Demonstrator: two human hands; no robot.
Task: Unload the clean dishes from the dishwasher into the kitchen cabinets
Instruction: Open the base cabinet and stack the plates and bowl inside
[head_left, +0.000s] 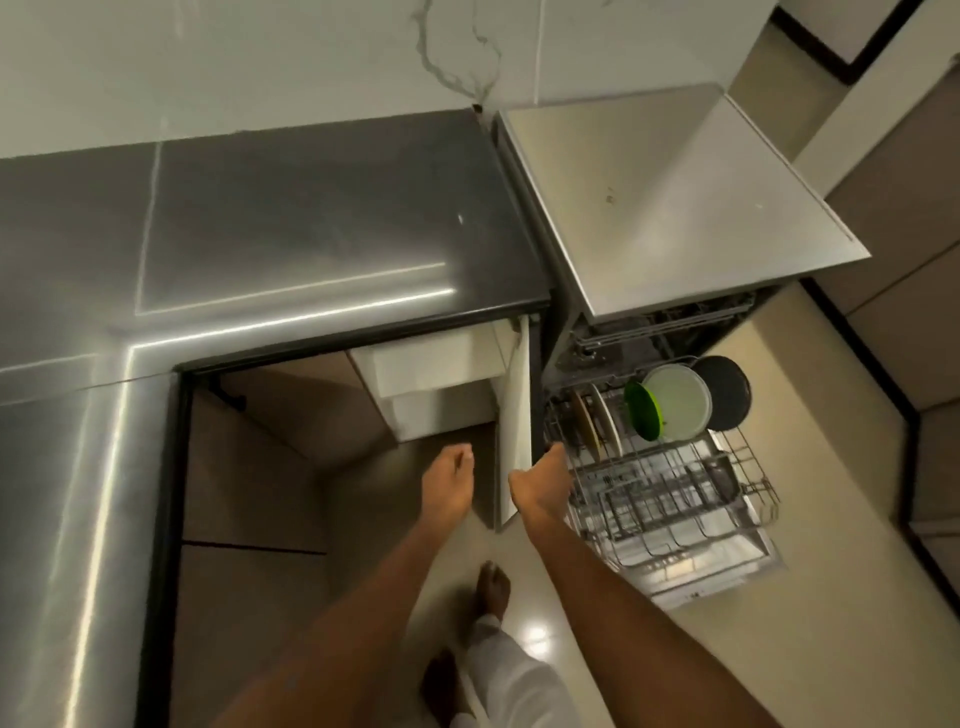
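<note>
I stand over the pulled-out lower rack (670, 499) of the dishwasher (675, 218), which lies at about three o'clock from my hands. Most of the rack looks bare wire now, so I judge much of the load is already gone. What is left sits at the rack's far end, toward twelve o'clock: a green bowl (643, 410) leaning against a white plate (678, 402), a dark plate (724, 392) behind it at two o'clock, and two or three more plates (597, 423) standing on edge at the rack's ten o'clock corner.

My right hand (543, 480) reaches toward the rack's near-left corner, just beside the edge of the open white cabinet door (514, 415). Its fingers are turned away from the camera, so I cannot tell whether they are spread or closing on anything. My left hand (449, 480) hangs at nine o'clock of the door, fingers loosely curled, holding nothing.

The steel surface (260, 234) at eleven o'clock carries no dishes. Remaining, as I judge it: the bowl and the plates must go into the cabinets.
</note>
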